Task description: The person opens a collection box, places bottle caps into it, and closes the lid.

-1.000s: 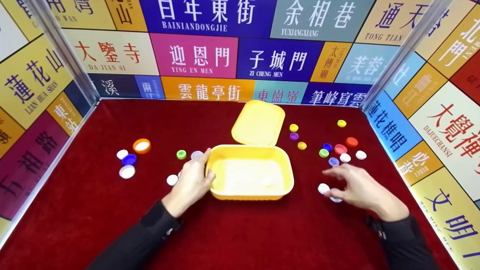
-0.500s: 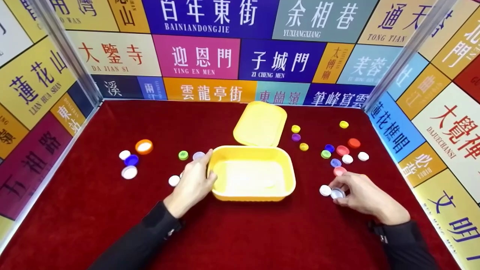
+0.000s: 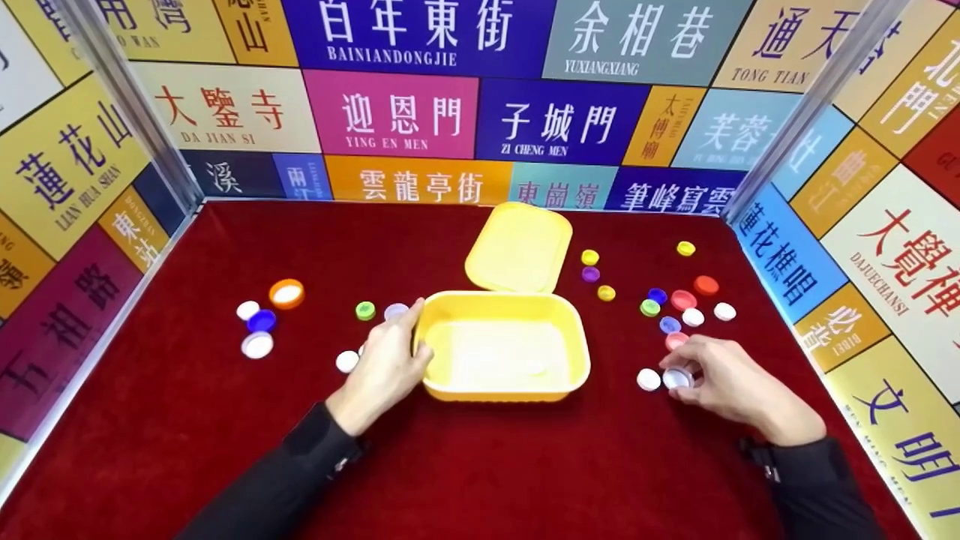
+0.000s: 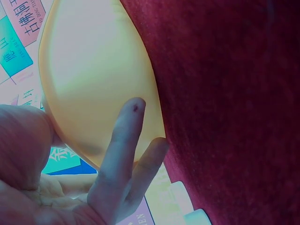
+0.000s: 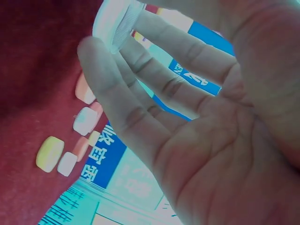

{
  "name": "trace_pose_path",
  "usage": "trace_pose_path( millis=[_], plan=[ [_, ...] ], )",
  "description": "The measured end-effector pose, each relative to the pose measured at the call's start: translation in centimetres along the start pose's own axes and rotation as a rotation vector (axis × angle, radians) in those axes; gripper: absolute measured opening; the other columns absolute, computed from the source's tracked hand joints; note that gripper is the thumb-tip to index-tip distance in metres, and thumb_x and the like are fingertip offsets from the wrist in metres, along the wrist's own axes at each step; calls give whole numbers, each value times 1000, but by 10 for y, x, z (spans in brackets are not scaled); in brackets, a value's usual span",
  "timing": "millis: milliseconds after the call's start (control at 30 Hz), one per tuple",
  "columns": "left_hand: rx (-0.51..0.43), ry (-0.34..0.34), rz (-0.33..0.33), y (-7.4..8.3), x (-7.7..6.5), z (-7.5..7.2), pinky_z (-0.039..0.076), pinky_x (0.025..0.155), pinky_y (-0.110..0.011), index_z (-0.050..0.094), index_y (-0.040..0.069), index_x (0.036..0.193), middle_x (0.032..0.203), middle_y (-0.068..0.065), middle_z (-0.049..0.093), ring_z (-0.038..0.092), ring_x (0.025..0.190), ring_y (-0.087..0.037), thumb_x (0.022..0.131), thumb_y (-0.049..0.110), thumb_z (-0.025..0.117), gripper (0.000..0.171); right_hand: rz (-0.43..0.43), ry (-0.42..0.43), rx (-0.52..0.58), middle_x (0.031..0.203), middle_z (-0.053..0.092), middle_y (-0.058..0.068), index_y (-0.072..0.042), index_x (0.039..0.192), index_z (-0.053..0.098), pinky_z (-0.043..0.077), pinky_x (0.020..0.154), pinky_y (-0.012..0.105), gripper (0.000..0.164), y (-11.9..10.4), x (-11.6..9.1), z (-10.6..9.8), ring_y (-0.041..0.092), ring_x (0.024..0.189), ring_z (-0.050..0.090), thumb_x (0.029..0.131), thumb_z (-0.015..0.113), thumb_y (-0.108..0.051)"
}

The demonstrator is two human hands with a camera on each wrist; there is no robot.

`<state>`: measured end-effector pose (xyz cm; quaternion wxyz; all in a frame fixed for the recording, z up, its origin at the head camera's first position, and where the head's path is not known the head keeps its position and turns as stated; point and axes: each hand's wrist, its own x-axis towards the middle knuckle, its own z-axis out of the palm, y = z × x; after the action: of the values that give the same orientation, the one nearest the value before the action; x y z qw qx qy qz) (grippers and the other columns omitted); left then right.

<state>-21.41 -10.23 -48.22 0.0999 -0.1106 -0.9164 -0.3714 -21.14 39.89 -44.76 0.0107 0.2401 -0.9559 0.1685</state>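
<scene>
A yellow plastic box (image 3: pixel 502 386) stands at the middle of the table, one pale round shape faintly visible on its floor. My left hand (image 3: pixel 386 358) grips its left wall, thumb over the rim; in the left wrist view, fingers (image 4: pixel 124 140) lie along the outside. To the right, my right hand (image 3: pixel 739 386) pinches a pale, ridged bottle cap (image 3: pixel 679 378) between thumb and fingers. The same cap (image 5: pixel 119 23) shows at the fingertips in the right wrist view. A white bottle cap (image 3: pixel 649 379) lies just left of it, and a pink cap (image 3: pixel 676 341) beyond the fingers.
The yellow lid (image 3: pixel 519 247) lies behind the box. Several coloured caps are scattered at right, among them a red cap (image 3: pixel 706 285). More lie at left, near an orange-rimmed cap (image 3: pixel 286 293). Printed panels (image 3: pixel 401 112) wall in the red tabletop (image 3: pixel 480 472).
My right hand has come down to the table and closed its fingers on the pale cap, parting it slightly from the white one. The left hand keeps its hold on the box.
</scene>
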Motion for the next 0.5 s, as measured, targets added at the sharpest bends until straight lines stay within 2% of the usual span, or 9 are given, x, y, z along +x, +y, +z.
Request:
trace_pose_path(
  millis=[133,267,500],
  plan=[
    [2,0,-3,1,0,0,66,113,-51,55,-8,168,162,-28,69,77,138,-37,104,3,76,69,-48,38,-43,100,80,1,-7,111,89,64,82,38,29,-7,3,-7,22,90,72,84,99,-2],
    [6,4,8,1,-1,-1,67,111,-51,55,-9,168,160,-29,70,77,137,-38,103,2,75,69,-62,58,-52,108,81,4,-8,116,90,62,85,39,32,-20,10,-13,24,97,70,86,98,-3],
    [1,-1,0,1,-1,1,68,111,-49,54,-8,169,161,-29,69,78,136,-37,104,2,74,69,-134,119,-19,116,82,8,-11,125,89,67,88,44,37,-54,36,-15,25,103,73,90,99,-6]
  ],
)
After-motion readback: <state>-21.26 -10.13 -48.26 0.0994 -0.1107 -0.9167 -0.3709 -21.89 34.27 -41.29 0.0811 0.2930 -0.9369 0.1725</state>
